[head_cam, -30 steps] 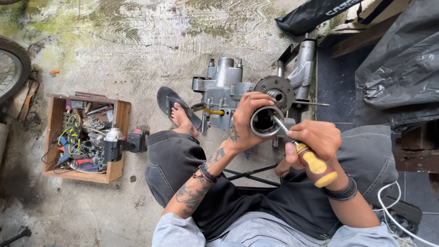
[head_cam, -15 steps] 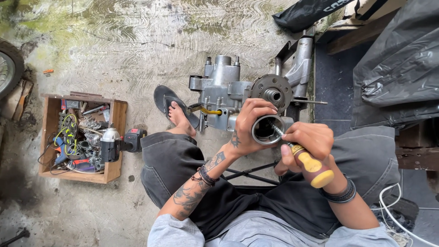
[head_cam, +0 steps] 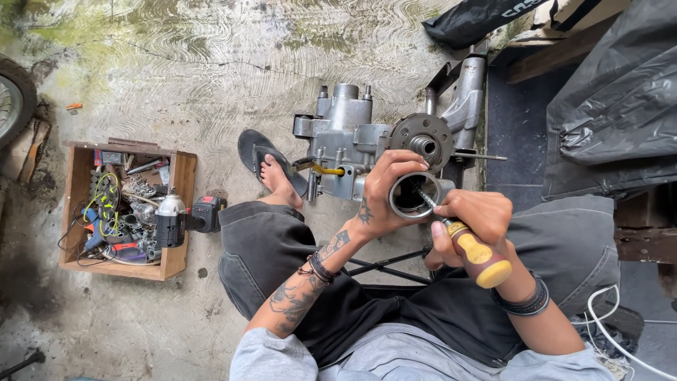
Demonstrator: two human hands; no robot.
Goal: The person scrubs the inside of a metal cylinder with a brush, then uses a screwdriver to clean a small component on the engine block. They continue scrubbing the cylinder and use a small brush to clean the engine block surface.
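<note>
My left hand grips a short metal cylinder sleeve, its open end turned up toward me. My right hand holds a round file with a red and yellow handle. The file's metal tip reaches inside the sleeve's bore. Both hands are above my lap, just in front of a grey engine case lying on the concrete floor.
A wooden box of tools and wires sits at the left with a cordless impact driver leaning on it. My bare foot rests on a sandal. A wheel is at far left, black plastic sheeting at right, a white cable bottom right.
The file tip has gone deeper into the sleeve and my right hand has shifted slightly left toward it. My left hand keeps its grip.
</note>
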